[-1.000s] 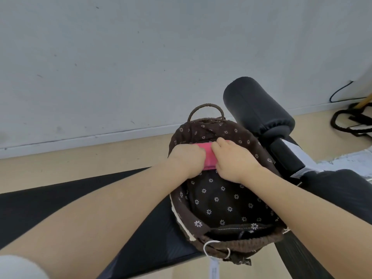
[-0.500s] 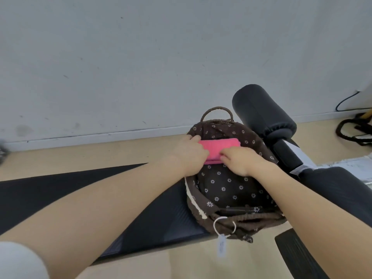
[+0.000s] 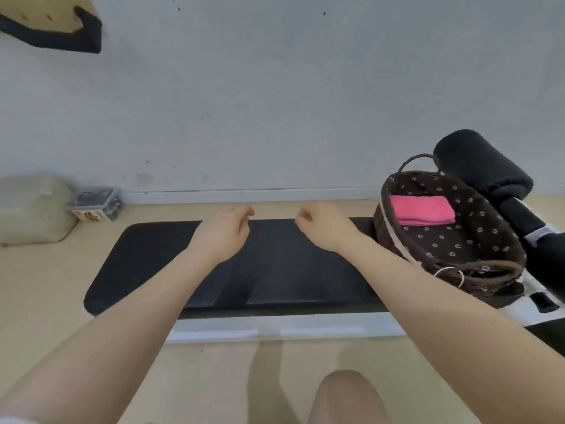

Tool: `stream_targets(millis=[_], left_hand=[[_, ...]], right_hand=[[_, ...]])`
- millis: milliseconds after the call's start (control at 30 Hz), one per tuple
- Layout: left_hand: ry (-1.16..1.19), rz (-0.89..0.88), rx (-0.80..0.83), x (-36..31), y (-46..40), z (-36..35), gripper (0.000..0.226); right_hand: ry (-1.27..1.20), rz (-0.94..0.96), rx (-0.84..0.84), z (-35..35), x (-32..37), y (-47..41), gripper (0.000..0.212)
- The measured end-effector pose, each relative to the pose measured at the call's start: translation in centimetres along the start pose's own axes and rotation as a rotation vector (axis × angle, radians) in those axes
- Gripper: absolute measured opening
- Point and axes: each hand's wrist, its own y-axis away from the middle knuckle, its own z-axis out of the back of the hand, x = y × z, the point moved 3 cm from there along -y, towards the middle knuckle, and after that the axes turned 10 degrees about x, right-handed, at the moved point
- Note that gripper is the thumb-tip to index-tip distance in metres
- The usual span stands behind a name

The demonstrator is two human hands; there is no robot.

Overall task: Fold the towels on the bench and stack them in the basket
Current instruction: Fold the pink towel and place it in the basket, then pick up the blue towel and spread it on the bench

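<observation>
A folded pink towel (image 3: pixel 420 209) lies flat in the far end of the brown wicker basket (image 3: pixel 397 240), which has a dark flower-print lining and stands on the right end of the black bench (image 3: pixel 275 270). My left hand (image 3: pixel 223 237) and my right hand (image 3: pixel 324 228) hover side by side over the middle of the bench, left of the basket. Both have loosely curled fingers and hold nothing. No other towel shows on the bench.
A black padded roller (image 3: pixel 480 166) sticks out behind the basket at the right. On the floor at the left stand a pale bag (image 3: pixel 30 209) and a small clear box (image 3: pixel 97 203). My knee (image 3: pixel 345 396) is below the bench's front edge.
Both hands let go of the pink towel, left it in the basket and drew back left over the bench. The view swung left and widened.
</observation>
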Motion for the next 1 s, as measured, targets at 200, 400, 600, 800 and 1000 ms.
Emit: stream_targets(millis=[200,400,600,800,1000], left_hand=[[0.127,0.227,-0.036,14.2,4.7,0.6,0.037],[0.178,0.524,0.052,24.4,11.3,6.0,0.038],[0.145,0.629,0.069,28.8,21.4,24.0,0.024],[0.224,0.71,-0.02,33.1,33.9,41.9,0.028],[0.34,0.819,-0.167,40.3,42.2,48.9,0.03]], right_hand=[[-0.002,0.02,0.176,-10.8,9.8,-7.3,0.029],[0.071,0.148,0.456,-14.3,23.2,-9.5,0.029],[-0.175,0.129,0.581,-8.6,41.9,-7.5,0.019],[-0.098,0.265,0.676,-7.1,64.0,-4.0,0.018],[0.159,0.565,0.629,-12.9,79.1,-2.5,0.026]])
